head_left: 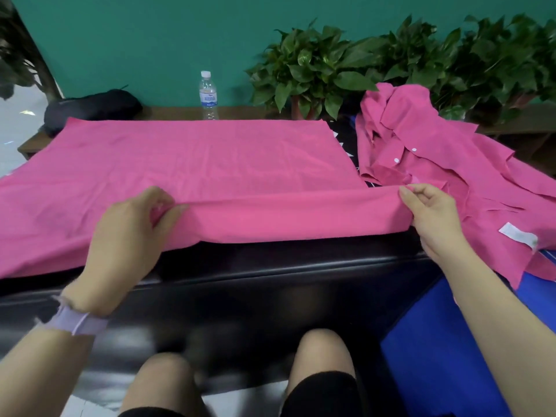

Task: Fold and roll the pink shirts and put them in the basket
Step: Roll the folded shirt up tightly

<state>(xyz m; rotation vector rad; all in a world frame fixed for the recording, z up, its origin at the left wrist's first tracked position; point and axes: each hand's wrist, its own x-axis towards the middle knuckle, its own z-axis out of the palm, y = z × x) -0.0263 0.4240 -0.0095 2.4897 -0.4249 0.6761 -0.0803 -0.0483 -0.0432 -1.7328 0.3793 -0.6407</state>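
Logging the head view, the only one I have. Item one: flat pink shirt (192, 164), spread across the dark table (270, 266), its near edge turned up into a low fold running between both hands. Item two: left hand (126, 233), at the left end of that fold, fingers curled in and thumb pressed against them, pinching the doubled cloth; a pale wristband (79, 322) sits on the wrist. Item three: right hand (433, 215), at the right end of the fold, thumb and forefinger closed on the cloth's corner, remaining fingers bent beneath it. Item four: second pink shirt (436, 152), crumpled in a heap just beside the flat one on the right, white buttons and a white label showing, part of it draped over something blue (436, 341). Item five: water bottle (208, 96), upright beyond the far edge. Item six: leafy plants (391, 64) along the green wall. Item seven: dark bag (93, 108), far left.
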